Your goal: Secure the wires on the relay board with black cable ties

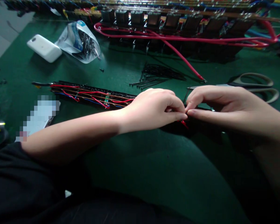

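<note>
A long, narrow black assembly (91,95) with red, blue and brown wires lies across the green table, a small green circuit board (106,98) on it. Over its right part, my left hand (154,109) pinches with thumb and forefinger; what is between them is hidden. My right hand (224,101) is also pinched, its fingertips touching those of my left. From between the fingertips rises a thin black strip, which looks like a cable tie (185,95). Beneath the hands, a bit of red wire (184,123) shows. Behind them lies a pile of black cable ties (161,74).
Scissors (249,82) lie behind my right hand. A large wired rack (177,23) spans the back, a thick red cable (177,54) hanging from it. At the back left are a white case (44,48) and a bag of small dark parts (80,43). A blurred-out object (40,116) lies left.
</note>
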Motion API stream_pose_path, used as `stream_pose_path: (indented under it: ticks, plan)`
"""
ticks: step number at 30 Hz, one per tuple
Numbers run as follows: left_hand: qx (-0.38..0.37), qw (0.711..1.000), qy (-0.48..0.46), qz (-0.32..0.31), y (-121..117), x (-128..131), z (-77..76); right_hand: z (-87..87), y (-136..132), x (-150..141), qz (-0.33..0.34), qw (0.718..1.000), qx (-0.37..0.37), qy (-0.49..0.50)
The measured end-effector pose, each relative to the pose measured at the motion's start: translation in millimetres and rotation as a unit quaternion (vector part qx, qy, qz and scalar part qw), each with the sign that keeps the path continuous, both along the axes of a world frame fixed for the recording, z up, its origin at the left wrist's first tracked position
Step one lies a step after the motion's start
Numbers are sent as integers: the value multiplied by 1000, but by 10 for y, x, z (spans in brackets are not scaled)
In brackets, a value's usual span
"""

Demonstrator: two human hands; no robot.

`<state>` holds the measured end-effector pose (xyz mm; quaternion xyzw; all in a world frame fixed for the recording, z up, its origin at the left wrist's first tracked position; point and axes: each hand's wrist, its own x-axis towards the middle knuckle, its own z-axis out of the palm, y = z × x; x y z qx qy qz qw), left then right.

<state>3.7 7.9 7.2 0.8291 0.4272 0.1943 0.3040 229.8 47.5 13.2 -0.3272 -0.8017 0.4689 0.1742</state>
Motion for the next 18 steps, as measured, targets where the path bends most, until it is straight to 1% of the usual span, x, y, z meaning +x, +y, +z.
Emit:
stream_pose_path:
  ticks: [5, 11, 14, 18]
  plan:
    - [-5, 1000, 19, -12, 20, 14, 19, 54, -10, -39, -3, 1000, 6, -15]
    - [19, 998, 63, -6, 6, 41, 15, 88, -21, -69, -18, 999, -14, -28]
    - [28, 997, 66, 0, 0, 53, 2, 75, -41, -64, -31, 999, -27, -31]
    - [31, 998, 52, 3, 3, 55, -13, 26, -55, -39, -38, 999, -36, -5]
